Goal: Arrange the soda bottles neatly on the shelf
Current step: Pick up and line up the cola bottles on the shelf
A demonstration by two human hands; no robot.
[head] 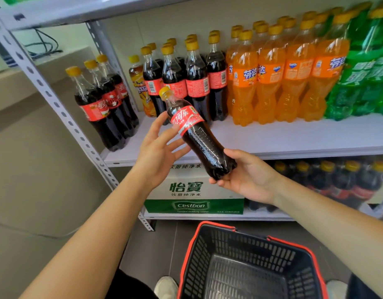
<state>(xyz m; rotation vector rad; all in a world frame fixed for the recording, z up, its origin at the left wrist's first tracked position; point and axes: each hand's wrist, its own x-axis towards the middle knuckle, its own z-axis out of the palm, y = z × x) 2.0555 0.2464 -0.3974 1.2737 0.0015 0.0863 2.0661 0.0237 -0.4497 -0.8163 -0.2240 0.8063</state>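
A cola bottle [197, 134] with a red label and yellow cap is tilted in the air in front of the white shelf [283, 139]. My right hand [249, 178] grips its base from below. My left hand [158, 145] is spread open, its fingers touching the bottle's label side. On the shelf stand a row of three cola bottles [104, 108] at the left end, a cluster of cola bottles [186, 83] in the middle, orange soda bottles [279, 78] and green soda bottles [367, 78] at the right.
A single yellow tea bottle [141, 87] stands left of the cola cluster. Below the shelf sit a green-and-white water carton [192, 195] and shrink-wrapped cola bottles [328, 180]. A black basket with red rim [251, 266], nothing in it, is on the floor by my feet. A perforated metal upright [63, 113] runs at the left.
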